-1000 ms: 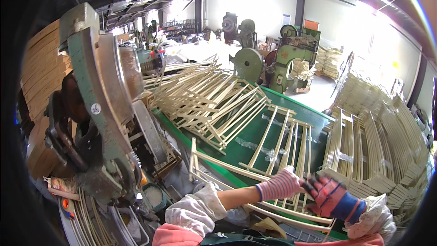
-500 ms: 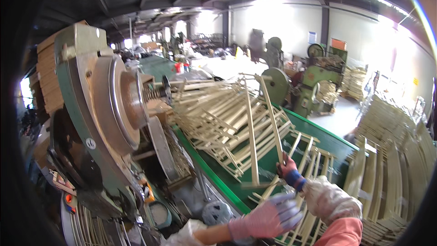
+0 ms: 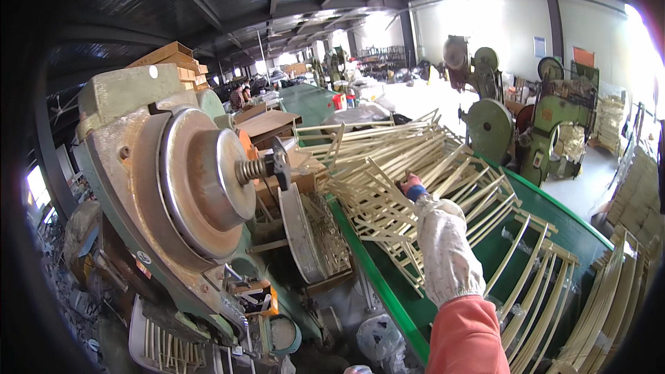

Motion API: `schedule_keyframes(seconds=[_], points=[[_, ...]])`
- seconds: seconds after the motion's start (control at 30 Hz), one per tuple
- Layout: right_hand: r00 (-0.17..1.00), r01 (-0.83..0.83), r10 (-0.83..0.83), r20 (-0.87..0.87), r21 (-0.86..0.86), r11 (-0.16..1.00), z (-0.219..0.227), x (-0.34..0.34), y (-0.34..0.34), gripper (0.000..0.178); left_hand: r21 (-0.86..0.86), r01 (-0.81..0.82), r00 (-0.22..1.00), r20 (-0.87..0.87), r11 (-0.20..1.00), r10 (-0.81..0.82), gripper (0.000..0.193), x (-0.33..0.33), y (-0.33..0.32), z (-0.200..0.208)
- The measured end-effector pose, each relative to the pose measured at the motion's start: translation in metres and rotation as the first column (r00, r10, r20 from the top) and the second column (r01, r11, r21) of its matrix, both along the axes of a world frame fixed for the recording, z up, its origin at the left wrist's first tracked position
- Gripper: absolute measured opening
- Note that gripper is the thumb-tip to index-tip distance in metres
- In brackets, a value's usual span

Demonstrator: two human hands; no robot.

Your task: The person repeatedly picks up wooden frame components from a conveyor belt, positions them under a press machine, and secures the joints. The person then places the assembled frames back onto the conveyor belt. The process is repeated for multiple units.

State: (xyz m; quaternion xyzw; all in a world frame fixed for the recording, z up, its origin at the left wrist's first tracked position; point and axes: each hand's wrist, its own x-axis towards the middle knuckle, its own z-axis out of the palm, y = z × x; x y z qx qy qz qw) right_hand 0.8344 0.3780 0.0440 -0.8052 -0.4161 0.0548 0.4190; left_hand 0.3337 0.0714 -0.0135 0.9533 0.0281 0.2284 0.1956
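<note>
My right arm, in a pale sleeve cover over a salmon sleeve, reaches out across a green-edged work table [image 3: 388,308]. At its end my right hand [image 3: 412,185], in a reddish glove with a blue cuff, is closed on a narrow cream slatted frame [image 3: 385,179]. That frame lies over a loose heap of similar cream frames [image 3: 443,145]. Its lower part and some of my fingers are hard to make out among the slats. My left hand does not show.
A large machine with a round metal flywheel [image 3: 201,187] fills the left side. More cream frames [image 3: 537,291] lie in rows at the near right. Green machines [image 3: 561,118] stand at the far right. A small bucket [image 3: 282,334] sits under the near machine.
My right hand has moved forward over the heap, and the frame it held upright is now down on the pile. My left hand has left the view. The view has turned left.
</note>
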Motion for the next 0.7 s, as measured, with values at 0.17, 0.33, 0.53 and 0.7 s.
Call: schedule_keyframes(seconds=[0.17, 0.33, 0.53, 0.7], points=[[0.995, -0.025, 0.085, -0.059, 0.659, 0.752, -0.032, -0.120, -0.084, 0.055, 0.030, 0.037, 0.999, -0.021, 0.999, -0.037, 0.009, 0.019, -0.006, -0.001], [0.831, -0.459, 0.394, 0.392, 0.083, 0.885, -0.114, -0.242, -0.350, 0.059, -0.149, 0.216, 0.964, -0.126, 0.965, -0.236, 0.016, 0.023, 0.001, -0.032], [0.985, 0.118, 0.022, 0.173, -0.752, 0.649, -0.109, -0.222, -0.573, 0.074, -0.306, 0.141, 0.917, -0.319, 0.941, -0.241, 0.017, 0.055, -0.025, -0.084], [0.929, 0.205, -0.036, 0.368, -0.432, 0.878, -0.156, -0.263, -0.585, 0.065, -0.355, 0.080, 0.916, -0.342, 0.931, -0.209, 0.026, 0.102, -0.052, -0.104]])
